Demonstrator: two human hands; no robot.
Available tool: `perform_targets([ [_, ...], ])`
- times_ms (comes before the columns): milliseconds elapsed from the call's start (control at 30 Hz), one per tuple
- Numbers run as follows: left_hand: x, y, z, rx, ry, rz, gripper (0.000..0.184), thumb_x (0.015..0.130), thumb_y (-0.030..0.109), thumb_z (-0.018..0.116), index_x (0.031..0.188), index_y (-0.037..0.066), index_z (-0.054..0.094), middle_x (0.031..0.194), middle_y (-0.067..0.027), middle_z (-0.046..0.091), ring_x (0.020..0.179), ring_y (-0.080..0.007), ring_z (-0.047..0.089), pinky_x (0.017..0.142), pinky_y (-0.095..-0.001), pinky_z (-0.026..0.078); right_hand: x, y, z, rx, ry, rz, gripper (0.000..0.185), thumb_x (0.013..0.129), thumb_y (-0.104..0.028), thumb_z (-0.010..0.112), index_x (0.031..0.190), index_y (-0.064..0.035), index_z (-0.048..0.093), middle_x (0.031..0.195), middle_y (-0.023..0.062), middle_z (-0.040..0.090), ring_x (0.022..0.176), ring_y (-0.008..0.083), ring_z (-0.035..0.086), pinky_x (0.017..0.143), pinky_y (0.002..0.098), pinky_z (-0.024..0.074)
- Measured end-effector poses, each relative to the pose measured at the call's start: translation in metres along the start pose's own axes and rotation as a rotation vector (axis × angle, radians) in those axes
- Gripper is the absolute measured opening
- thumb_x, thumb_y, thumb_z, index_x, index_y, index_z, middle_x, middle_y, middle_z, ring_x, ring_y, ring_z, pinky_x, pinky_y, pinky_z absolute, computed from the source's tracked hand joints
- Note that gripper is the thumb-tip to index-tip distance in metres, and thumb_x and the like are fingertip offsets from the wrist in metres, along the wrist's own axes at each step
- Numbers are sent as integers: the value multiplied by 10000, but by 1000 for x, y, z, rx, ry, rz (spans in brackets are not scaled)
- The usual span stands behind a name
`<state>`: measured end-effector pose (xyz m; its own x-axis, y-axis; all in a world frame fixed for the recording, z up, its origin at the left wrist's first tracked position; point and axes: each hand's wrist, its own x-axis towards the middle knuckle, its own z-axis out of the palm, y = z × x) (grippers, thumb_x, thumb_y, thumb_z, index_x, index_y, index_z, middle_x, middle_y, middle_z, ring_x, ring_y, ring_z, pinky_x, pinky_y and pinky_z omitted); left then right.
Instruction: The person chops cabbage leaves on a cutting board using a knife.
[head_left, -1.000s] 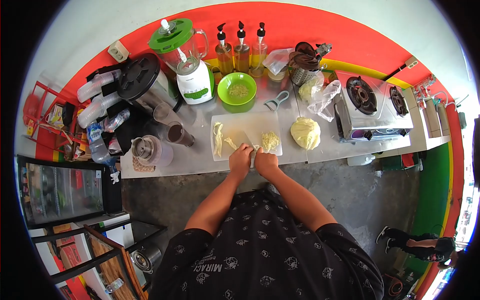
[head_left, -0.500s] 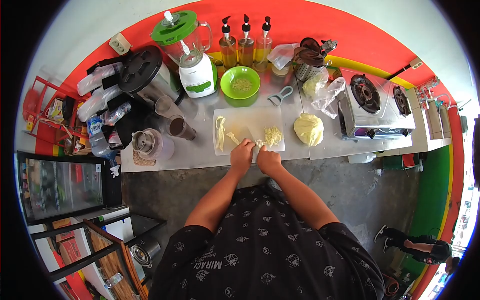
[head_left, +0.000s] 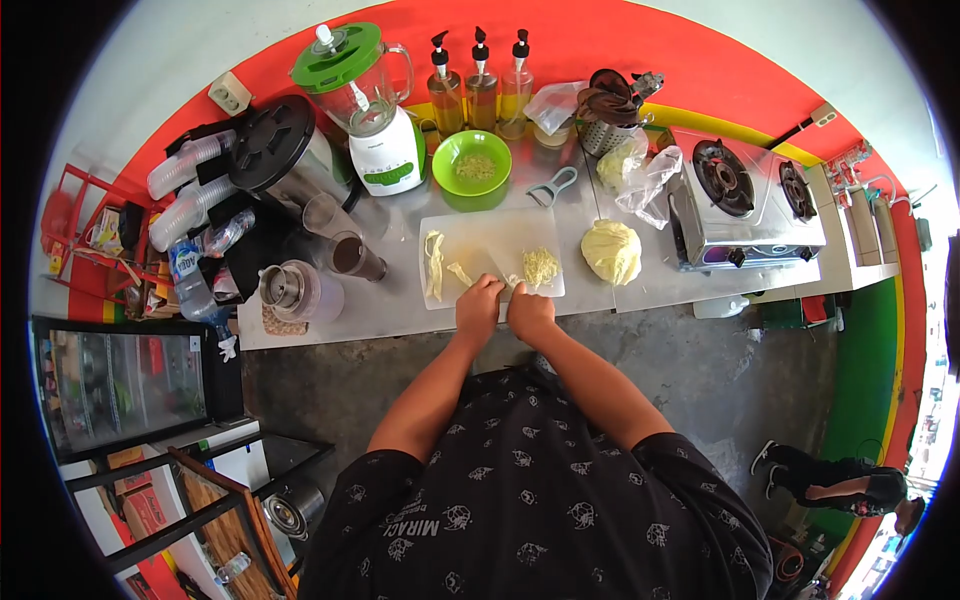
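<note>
My left hand [head_left: 479, 303] is closed at the front edge of the white cutting board [head_left: 465, 230]. My right hand [head_left: 528, 308] is closed right beside it. A pale knife blade [head_left: 497, 263] shows faintly between them, its handle hidden. What each hand grips cannot be made out. Small cabbage bits lie by the fingertips. Shredded cabbage [head_left: 541, 267] is heaped on the board's right side, with a long pale strip [head_left: 433, 266] at its left and a smaller strip [head_left: 459, 273] nearer my left hand. A cabbage head [head_left: 611, 252] sits right of the board.
Behind the board are a green bowl [head_left: 472, 189] with shreds, a peeler [head_left: 552, 187], a blender [head_left: 388, 160] and pump bottles [head_left: 480, 95]. A dark-filled cup [head_left: 356, 258] stands left, a gas stove [head_left: 745, 215] right. Another person [head_left: 840, 484] is at the lower right.
The view has shifted slightly. Both hands stay close together at the board's front edge, with only small finger movements. The person at the lower right has moved slightly.
</note>
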<state>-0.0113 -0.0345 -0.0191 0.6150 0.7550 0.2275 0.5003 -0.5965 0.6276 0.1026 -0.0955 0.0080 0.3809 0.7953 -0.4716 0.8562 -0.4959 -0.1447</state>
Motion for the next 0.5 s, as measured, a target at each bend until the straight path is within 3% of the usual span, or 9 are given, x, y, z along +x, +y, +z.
perform_targets([
  [167, 0, -3, 0, 55, 9, 48, 191, 827, 32, 601, 957, 74, 735, 1016, -42, 677, 953, -277, 640, 816, -390, 523, -10, -2, -18, -46, -83, -60, 314, 915, -163, 583, 1138, 33, 480, 938, 211, 743, 884, 334, 749, 771, 420, 585],
  [267, 1, 2, -6, 133, 106, 125, 205, 810, 14, 596, 948, 72, 736, 1003, -40, 674, 979, -275, 615, 868, -392, 501, -8, 1, -1, -41, -35, -37, 323, 909, -161, 593, 1142, 32, 483, 948, 213, 742, 892, 340, 747, 770, 420, 585],
  [500, -1, 0, -6, 101, 24, 74, 223, 797, -3, 599, 950, 82, 738, 996, -38, 666, 955, -291, 607, 865, -404, 496, -7, 0, -20, -21, -76, -53, 405, 866, -166, 663, 1169, 30, 479, 1006, 220, 737, 931, 339, 743, 808, 404, 582],
])
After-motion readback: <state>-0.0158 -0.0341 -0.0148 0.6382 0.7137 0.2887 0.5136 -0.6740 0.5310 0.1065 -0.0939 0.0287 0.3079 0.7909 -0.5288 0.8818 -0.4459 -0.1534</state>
